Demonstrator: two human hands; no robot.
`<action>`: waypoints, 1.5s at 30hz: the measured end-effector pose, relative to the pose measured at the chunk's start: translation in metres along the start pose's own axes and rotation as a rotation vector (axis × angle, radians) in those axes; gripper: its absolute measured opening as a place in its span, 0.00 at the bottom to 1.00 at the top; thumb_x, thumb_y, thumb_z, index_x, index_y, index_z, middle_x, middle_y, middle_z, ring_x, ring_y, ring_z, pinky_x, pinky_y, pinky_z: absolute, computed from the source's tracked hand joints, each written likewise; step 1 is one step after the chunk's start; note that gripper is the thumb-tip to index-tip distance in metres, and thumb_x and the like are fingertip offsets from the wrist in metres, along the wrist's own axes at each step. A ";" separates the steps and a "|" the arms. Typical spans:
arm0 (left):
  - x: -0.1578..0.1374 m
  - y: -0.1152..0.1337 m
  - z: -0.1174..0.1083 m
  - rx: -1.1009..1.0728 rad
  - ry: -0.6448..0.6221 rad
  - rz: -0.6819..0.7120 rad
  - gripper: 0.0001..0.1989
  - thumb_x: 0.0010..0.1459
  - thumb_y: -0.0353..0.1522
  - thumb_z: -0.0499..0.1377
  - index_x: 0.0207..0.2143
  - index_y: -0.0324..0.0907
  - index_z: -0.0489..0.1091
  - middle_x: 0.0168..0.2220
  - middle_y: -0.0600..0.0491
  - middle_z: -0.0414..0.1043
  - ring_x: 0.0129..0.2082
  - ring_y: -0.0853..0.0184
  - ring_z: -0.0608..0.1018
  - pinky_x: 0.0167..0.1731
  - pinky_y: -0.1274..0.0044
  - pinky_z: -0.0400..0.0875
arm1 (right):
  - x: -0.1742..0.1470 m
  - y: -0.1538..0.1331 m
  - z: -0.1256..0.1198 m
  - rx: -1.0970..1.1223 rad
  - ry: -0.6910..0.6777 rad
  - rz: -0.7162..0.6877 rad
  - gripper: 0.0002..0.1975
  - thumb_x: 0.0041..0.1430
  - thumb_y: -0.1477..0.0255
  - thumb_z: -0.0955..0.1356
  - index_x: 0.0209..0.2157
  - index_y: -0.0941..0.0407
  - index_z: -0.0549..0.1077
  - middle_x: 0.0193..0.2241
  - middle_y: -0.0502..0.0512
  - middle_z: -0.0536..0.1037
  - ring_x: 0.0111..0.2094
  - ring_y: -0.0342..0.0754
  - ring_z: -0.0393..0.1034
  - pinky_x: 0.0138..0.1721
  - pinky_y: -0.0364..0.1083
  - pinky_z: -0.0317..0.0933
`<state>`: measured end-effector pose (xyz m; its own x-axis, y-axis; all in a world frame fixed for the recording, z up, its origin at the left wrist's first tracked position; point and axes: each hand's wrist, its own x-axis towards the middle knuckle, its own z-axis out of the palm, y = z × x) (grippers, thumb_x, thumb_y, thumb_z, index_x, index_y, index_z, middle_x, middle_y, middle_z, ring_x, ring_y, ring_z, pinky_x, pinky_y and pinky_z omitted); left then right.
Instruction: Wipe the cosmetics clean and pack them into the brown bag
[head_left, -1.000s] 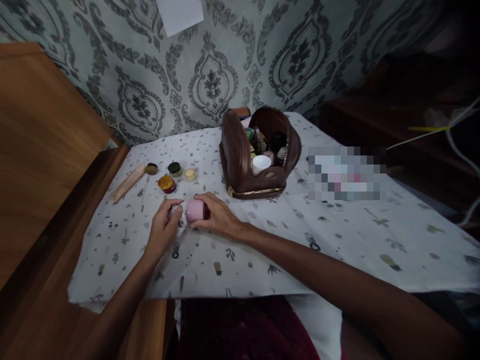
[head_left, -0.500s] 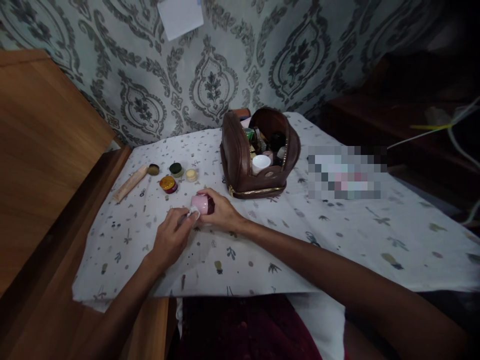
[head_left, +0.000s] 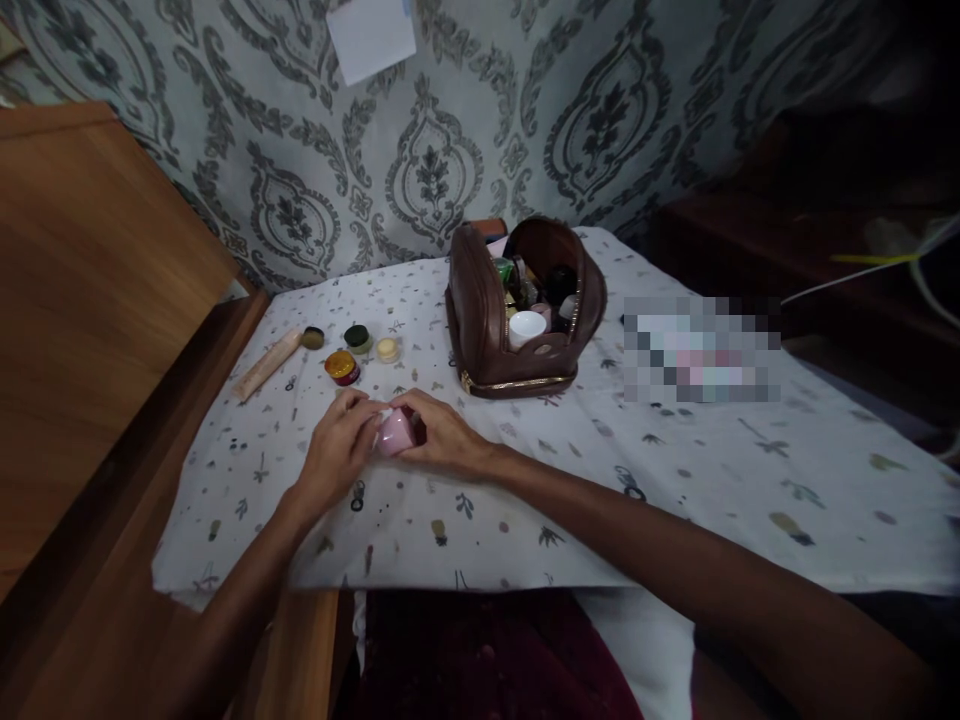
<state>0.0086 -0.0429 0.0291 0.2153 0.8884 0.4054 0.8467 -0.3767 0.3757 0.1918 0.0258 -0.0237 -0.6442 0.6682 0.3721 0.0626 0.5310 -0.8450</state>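
Observation:
My right hand is wrapped round a small pink jar with a dark end, held tilted low over the table. My left hand is at the jar's left side, its fingers curled and touching it. Only a sliver of white tissue shows at the left fingertips; the fingers hide the rest. Just beyond my hands stand an amber-topped jar, a dark-lidded jar and a small pale yellow pot.
A brown cosmetic bag stands unzipped at the back, with a white jar and other containers inside. To the left lie a beige tube and a round olive-coloured item. A wooden panel borders the table's left side. A blurred patch covers something at right.
The pink jar has been turned and tilted in my right hand. My left fingers have moved up along its side, and the white tissue is now mostly hidden. The view has shifted slightly.

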 end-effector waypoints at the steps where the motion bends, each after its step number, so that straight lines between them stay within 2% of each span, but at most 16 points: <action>1: 0.003 -0.005 -0.001 -0.072 -0.028 -0.045 0.13 0.67 0.34 0.51 0.43 0.43 0.75 0.39 0.49 0.70 0.41 0.63 0.74 0.42 0.71 0.71 | -0.001 0.000 0.000 0.016 -0.009 0.001 0.26 0.46 0.72 0.76 0.48 0.54 0.69 0.43 0.53 0.73 0.40 0.48 0.68 0.42 0.47 0.62; 5: 0.012 -0.027 -0.002 -0.259 -0.117 -0.190 0.15 0.64 0.38 0.52 0.36 0.41 0.76 0.33 0.50 0.73 0.36 0.62 0.75 0.40 0.71 0.70 | -0.002 0.000 0.001 0.078 -0.003 0.062 0.31 0.43 0.71 0.77 0.50 0.54 0.68 0.41 0.52 0.74 0.38 0.47 0.69 0.40 0.46 0.63; 8: 0.013 -0.028 -0.001 -0.268 -0.121 -0.206 0.15 0.64 0.38 0.52 0.35 0.42 0.77 0.32 0.50 0.74 0.36 0.62 0.75 0.40 0.70 0.70 | -0.001 0.000 0.001 0.103 -0.020 0.074 0.30 0.43 0.68 0.77 0.49 0.54 0.68 0.39 0.51 0.74 0.36 0.47 0.69 0.39 0.46 0.63; 11: 0.011 -0.014 -0.004 -0.211 -0.066 -0.140 0.14 0.65 0.37 0.52 0.38 0.42 0.77 0.35 0.50 0.72 0.39 0.61 0.75 0.42 0.70 0.70 | -0.001 0.000 0.001 0.072 -0.014 0.076 0.28 0.44 0.67 0.77 0.48 0.55 0.69 0.37 0.50 0.74 0.35 0.47 0.68 0.38 0.46 0.62; 15: 0.007 0.007 -0.008 -0.079 -0.039 0.004 0.13 0.67 0.33 0.51 0.45 0.43 0.75 0.40 0.49 0.69 0.42 0.62 0.74 0.43 0.71 0.70 | 0.001 0.001 0.000 0.060 0.021 0.074 0.35 0.43 0.66 0.78 0.54 0.54 0.68 0.40 0.51 0.75 0.37 0.48 0.67 0.40 0.46 0.62; 18: 0.001 0.015 -0.007 0.048 -0.011 0.110 0.13 0.67 0.31 0.51 0.47 0.44 0.74 0.43 0.48 0.69 0.44 0.61 0.72 0.44 0.69 0.70 | 0.002 0.004 0.001 0.154 0.064 0.112 0.34 0.43 0.66 0.77 0.54 0.54 0.70 0.41 0.51 0.75 0.37 0.47 0.68 0.41 0.46 0.63; 22: -0.006 0.017 0.000 0.092 0.036 0.170 0.14 0.68 0.30 0.51 0.50 0.46 0.73 0.45 0.47 0.69 0.45 0.61 0.72 0.44 0.68 0.71 | 0.005 0.010 0.002 0.400 0.067 0.210 0.30 0.43 0.66 0.77 0.50 0.55 0.71 0.35 0.48 0.74 0.34 0.45 0.69 0.39 0.45 0.66; 26: -0.005 0.015 0.002 0.014 0.120 0.093 0.14 0.68 0.31 0.51 0.51 0.45 0.73 0.45 0.48 0.68 0.44 0.62 0.72 0.44 0.69 0.72 | 0.005 0.016 0.004 0.570 -0.009 0.172 0.37 0.39 0.70 0.78 0.53 0.53 0.67 0.39 0.49 0.73 0.36 0.44 0.70 0.39 0.45 0.68; 31: 0.000 0.011 0.000 -0.109 0.163 -0.018 0.14 0.67 0.32 0.52 0.49 0.44 0.74 0.42 0.50 0.68 0.43 0.64 0.73 0.42 0.73 0.71 | 0.005 0.014 0.006 0.600 0.016 0.191 0.35 0.38 0.69 0.79 0.50 0.54 0.67 0.42 0.52 0.73 0.39 0.45 0.72 0.41 0.45 0.69; 33: -0.001 0.010 0.001 -0.147 0.178 -0.065 0.13 0.67 0.32 0.53 0.49 0.44 0.74 0.41 0.50 0.68 0.42 0.65 0.73 0.41 0.74 0.71 | 0.006 0.011 0.005 0.610 0.055 0.249 0.32 0.37 0.67 0.79 0.46 0.55 0.68 0.41 0.51 0.72 0.37 0.45 0.72 0.36 0.43 0.69; 35: -0.003 0.011 0.004 -0.182 0.192 -0.096 0.13 0.67 0.33 0.54 0.50 0.44 0.74 0.41 0.50 0.68 0.42 0.65 0.73 0.42 0.73 0.71 | 0.007 0.008 0.004 0.620 0.079 0.313 0.30 0.38 0.64 0.79 0.43 0.55 0.68 0.39 0.50 0.72 0.33 0.43 0.71 0.28 0.40 0.66; 38: -0.007 0.013 0.011 -0.195 0.201 -0.091 0.14 0.67 0.33 0.54 0.52 0.44 0.73 0.42 0.50 0.67 0.44 0.64 0.73 0.45 0.73 0.70 | 0.008 0.005 0.002 0.636 0.105 0.381 0.28 0.38 0.60 0.79 0.38 0.54 0.67 0.35 0.49 0.72 0.27 0.42 0.69 0.21 0.39 0.62; 42: -0.008 0.017 0.020 -0.157 0.217 -0.077 0.15 0.66 0.33 0.54 0.54 0.44 0.71 0.44 0.49 0.66 0.46 0.63 0.72 0.47 0.72 0.70 | 0.008 0.004 0.000 0.651 0.147 0.422 0.29 0.37 0.61 0.80 0.36 0.54 0.65 0.33 0.48 0.72 0.25 0.42 0.69 0.24 0.42 0.65; 45: -0.005 0.017 0.022 -0.142 0.235 -0.095 0.16 0.67 0.34 0.54 0.55 0.45 0.71 0.43 0.49 0.66 0.45 0.63 0.72 0.45 0.72 0.70 | 0.009 0.006 0.000 0.739 0.150 0.353 0.36 0.32 0.67 0.81 0.44 0.53 0.65 0.40 0.50 0.73 0.34 0.44 0.72 0.33 0.43 0.70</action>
<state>0.0328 -0.0482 0.0146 0.0056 0.8425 0.5387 0.7778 -0.3423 0.5272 0.1866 0.0348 -0.0259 -0.5691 0.8212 0.0406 -0.3079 -0.1671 -0.9366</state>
